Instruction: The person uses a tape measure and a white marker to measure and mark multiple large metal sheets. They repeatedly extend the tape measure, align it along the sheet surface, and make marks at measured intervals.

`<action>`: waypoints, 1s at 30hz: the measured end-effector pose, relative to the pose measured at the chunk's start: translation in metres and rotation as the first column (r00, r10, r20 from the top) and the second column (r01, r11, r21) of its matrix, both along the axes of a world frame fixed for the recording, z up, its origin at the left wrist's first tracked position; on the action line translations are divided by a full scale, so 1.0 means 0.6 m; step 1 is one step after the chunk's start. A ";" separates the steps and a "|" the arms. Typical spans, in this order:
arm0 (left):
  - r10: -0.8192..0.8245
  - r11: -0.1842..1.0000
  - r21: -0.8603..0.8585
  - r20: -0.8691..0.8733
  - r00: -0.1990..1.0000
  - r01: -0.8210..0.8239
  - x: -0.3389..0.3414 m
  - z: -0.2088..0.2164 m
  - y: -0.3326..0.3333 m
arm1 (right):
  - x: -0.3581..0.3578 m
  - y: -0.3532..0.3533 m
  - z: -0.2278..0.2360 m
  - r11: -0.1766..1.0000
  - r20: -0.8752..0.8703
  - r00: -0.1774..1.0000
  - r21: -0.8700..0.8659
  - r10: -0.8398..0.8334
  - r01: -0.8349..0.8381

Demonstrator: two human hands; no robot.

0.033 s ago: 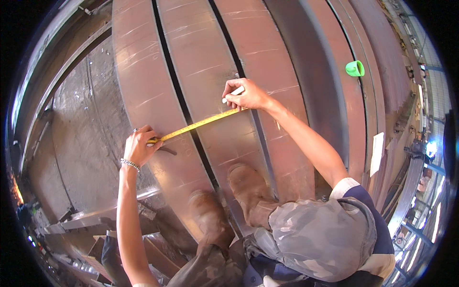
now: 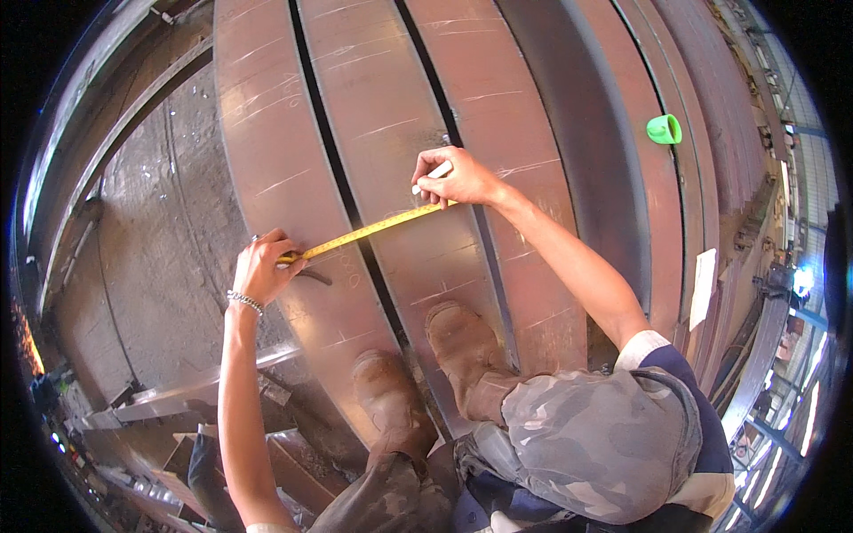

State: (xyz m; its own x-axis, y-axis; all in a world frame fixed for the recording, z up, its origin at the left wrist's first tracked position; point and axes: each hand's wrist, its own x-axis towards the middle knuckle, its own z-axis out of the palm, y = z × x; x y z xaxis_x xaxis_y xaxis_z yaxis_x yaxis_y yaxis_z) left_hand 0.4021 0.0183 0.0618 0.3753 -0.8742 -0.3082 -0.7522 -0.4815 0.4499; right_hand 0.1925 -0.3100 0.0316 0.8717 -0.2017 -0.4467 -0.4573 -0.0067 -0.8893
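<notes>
A yellow tape measure blade [image 2: 364, 231] stretches slantwise across two long rust-brown steel strips [image 2: 373, 151]. At its left end my left hand [image 2: 265, 266] is closed on the tape, over the outer edge of the leftmost strip. A dark curved strap or hook [image 2: 314, 277] sticks out beside those fingers. My right hand [image 2: 456, 178] pinches a short white chalk stick [image 2: 434, 178], its tip pointing down to the left. The lower fingers of that hand rest at the tape's right end. White lines mark the strips' surfaces.
My brown boots [image 2: 462, 342] stand on the strips near me. Dark gaps [image 2: 330, 147] run between the strips. A green cup-like object [image 2: 663, 130] and a white paper piece [image 2: 703, 289] lie on the right-hand steel. Bright light shines at a dark fixture [image 2: 780, 281] far right.
Both hands keep their hold on the tape and chalk. The whole view has shifted very slightly, with the steel strips appearing a little further right.
</notes>
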 end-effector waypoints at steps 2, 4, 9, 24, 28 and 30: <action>-0.014 0.999 0.029 0.008 1.000 0.014 0.003 -0.004 -0.001 | 0.021 0.029 -0.001 0.998 -0.016 0.998 0.029 0.060 -0.059; -0.024 1.000 0.007 0.005 1.000 0.024 0.005 -0.006 0.000 | 0.042 0.051 -0.001 0.992 -0.048 0.991 -0.001 0.128 -0.129; -0.058 0.998 0.001 0.037 0.998 0.058 0.002 -0.006 -0.001 | 0.068 0.082 0.000 0.979 -0.097 0.975 -0.028 0.200 -0.203; -0.095 0.995 0.039 0.062 0.994 0.092 0.004 -0.005 -0.004 | 0.080 0.080 -0.002 0.952 -0.146 0.948 -0.072 0.284 -0.296; -0.086 0.996 0.037 0.062 0.994 0.084 0.004 -0.005 -0.005 | 0.080 0.081 -0.002 0.952 -0.145 0.948 -0.078 0.284 -0.297; -0.081 0.996 0.040 0.063 0.995 0.079 0.003 -0.004 -0.005 | 0.079 0.081 -0.003 0.951 -0.143 0.948 -0.078 0.285 -0.298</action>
State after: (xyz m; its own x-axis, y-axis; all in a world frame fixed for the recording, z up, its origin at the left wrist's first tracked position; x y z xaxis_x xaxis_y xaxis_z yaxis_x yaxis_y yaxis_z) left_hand 0.4038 0.0152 0.0591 0.3248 -0.8903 -0.3191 -0.8156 -0.4345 0.3822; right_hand 0.2400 -0.2617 0.0297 0.8352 0.0046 -0.5499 -0.5329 -0.2401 -0.8114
